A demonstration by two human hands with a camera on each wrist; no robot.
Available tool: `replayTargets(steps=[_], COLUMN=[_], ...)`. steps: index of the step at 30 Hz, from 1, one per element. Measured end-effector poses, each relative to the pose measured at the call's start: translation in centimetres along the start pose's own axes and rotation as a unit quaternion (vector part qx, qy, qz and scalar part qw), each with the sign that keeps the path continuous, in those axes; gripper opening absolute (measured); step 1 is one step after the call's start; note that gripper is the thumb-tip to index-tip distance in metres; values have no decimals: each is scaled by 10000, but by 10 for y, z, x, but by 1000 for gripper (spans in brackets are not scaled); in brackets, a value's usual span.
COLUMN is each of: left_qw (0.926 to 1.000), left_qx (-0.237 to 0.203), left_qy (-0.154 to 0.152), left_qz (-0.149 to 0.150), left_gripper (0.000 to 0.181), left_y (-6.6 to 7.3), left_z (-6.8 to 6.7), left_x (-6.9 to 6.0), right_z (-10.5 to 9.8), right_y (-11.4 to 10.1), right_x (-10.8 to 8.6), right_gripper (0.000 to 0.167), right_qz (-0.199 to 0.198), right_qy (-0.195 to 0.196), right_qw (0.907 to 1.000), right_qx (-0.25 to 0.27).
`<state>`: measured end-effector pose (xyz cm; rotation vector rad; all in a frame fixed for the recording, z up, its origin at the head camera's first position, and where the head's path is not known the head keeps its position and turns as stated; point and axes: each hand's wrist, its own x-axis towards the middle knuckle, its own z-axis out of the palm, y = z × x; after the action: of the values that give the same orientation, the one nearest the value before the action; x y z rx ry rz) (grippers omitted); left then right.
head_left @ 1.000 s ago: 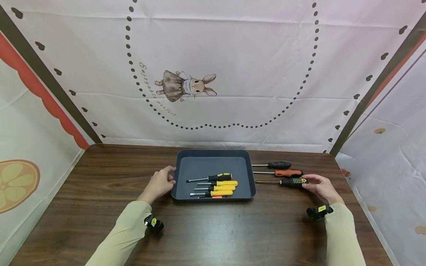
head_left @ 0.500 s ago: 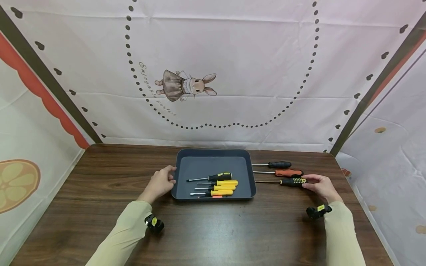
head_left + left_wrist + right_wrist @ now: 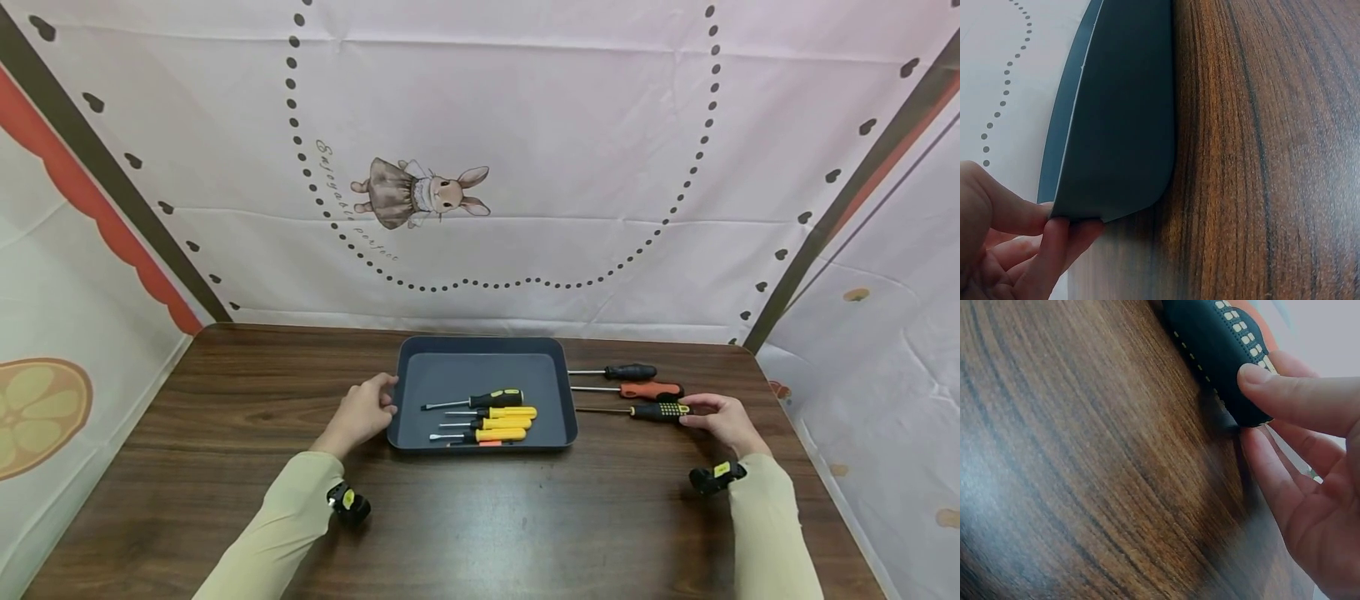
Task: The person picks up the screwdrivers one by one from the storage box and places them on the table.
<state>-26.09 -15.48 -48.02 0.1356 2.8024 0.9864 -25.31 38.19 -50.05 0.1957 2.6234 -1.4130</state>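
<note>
A dark grey-blue tray [image 3: 450,371] stands at the back of the table. Its left wall [image 3: 1122,106] fills much of the left wrist view, where my left hand [image 3: 1016,237] pinches the rim between thumb and fingers. To the right of the tray, my right hand [image 3: 723,423] holds the butt end of a black screwdriver with yellow dots [image 3: 656,412]. The thumb presses the side of its handle [image 3: 1216,356] in the right wrist view. That screwdriver lies on the table, its shaft pointing left toward the tray.
Inside the tray lie a black-and-yellow screwdriver [image 3: 498,399] and several yellow-handled screwdrivers [image 3: 501,435]. An orange screwdriver [image 3: 649,390] and a black screwdriver [image 3: 630,372] lie behind the held one. A patterned cloth wall [image 3: 525,167] rises behind the table.
</note>
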Motion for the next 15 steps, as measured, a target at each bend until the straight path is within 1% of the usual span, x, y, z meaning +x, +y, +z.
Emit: replayTargets(steps=[7,13,15], left_qw=[10000,10000,10000], left_qx=[28,-39,-61], left_qy=[16,-20,-34], left_qz=[-13,2,-4], left_gripper=[49,49,49], left_y=[-1,1,2], left_z=[0,-1,-1], left_x=[1,0,-1], right_z=[0,-2,-3], right_y=[-2,-2,-2], right_x=[-1,-2,-2], right_gripper=[43,44,45], right_qz=[-91,-184,-201], right_qy=[15,-6,-21], right_qw=[9998,9998,9997], right_qx=[-198,-103,-151])
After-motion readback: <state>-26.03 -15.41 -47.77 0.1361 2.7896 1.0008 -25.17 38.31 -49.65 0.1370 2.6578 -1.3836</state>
